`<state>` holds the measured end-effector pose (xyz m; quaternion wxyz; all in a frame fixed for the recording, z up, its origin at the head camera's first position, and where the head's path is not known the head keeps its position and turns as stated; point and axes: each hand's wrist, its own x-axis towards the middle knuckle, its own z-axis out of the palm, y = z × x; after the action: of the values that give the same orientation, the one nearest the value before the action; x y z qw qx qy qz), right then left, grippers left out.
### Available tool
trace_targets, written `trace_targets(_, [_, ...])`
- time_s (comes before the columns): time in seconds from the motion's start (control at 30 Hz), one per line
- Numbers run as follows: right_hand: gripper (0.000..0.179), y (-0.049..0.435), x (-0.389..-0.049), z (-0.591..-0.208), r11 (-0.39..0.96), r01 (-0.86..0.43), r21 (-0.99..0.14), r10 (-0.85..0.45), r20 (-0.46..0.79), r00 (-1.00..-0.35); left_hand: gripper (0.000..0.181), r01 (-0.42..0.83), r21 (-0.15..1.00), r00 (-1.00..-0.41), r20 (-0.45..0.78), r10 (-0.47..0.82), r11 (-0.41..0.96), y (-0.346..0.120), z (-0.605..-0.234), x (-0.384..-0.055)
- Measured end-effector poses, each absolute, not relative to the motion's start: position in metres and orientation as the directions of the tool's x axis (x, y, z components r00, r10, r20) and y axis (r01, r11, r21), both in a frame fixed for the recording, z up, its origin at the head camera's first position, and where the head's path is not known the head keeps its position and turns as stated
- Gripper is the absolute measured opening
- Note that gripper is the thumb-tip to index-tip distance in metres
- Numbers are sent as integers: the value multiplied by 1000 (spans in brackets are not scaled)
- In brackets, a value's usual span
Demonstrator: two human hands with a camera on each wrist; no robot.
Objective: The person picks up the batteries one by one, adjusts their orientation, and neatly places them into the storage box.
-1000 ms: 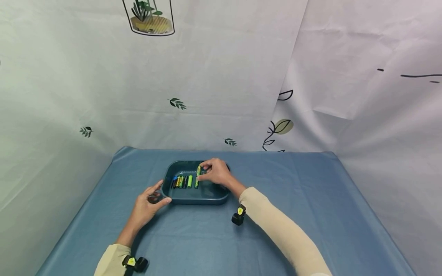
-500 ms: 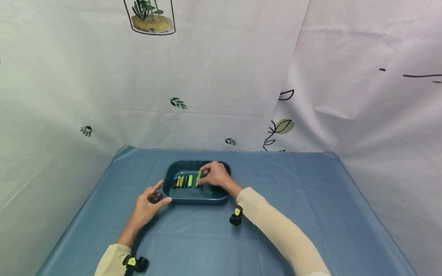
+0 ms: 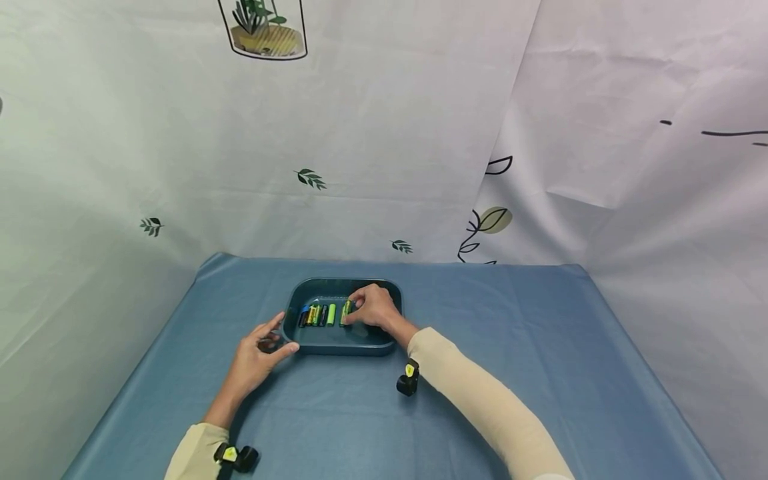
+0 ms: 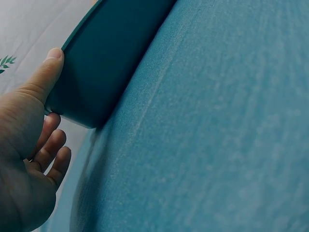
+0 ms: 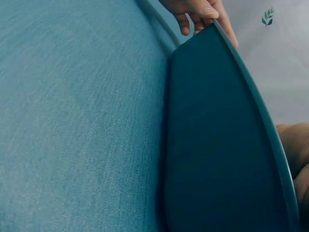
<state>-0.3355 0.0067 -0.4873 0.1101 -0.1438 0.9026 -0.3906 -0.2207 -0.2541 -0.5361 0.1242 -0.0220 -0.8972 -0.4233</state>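
A dark teal tray [image 3: 345, 349] lies on the cloth. In its left half, several small batteries stand side by side in a row, among them a blue-and-black one [image 3: 303, 317], a black one [image 3: 323, 315] and a lime-green one [image 3: 331, 315]. To the right of that row, my right hand [image 3: 378, 308] pinches a yellow-green battery [image 3: 345, 313] between thumb and fingers, low in the tray. My left hand [image 3: 255, 357] holds the tray's near left corner, thumb at the front rim and index finger along the left end. The right wrist view hides the battery behind the tray wall.
Blue cloth [image 3: 336, 413] covers the table around the tray. Pale printed curtains [image 3: 384, 133] rise behind the table and on both sides. A small black camera [image 3: 408, 378] hangs at the right wrist, another camera [image 3: 246, 460] at the left.
My right hand has come down slightly, and the upper end of the pinched battery has sunk toward the tray floor. The left hand and the row of batteries stay as they were.
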Motion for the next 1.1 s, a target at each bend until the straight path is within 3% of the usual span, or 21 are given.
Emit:
trace_targets(0.5, [49,6,-336,-494,666,-86,-741,-287,-148,-946,78,146,751,-968,243,-64,644,-254,-535,-221])
trace_targets(1.1, [48,4,-336,-494,701,-136,-700,-329,-148,-932,78,143,756,-969,240,-66,638,-253,-535,-221])
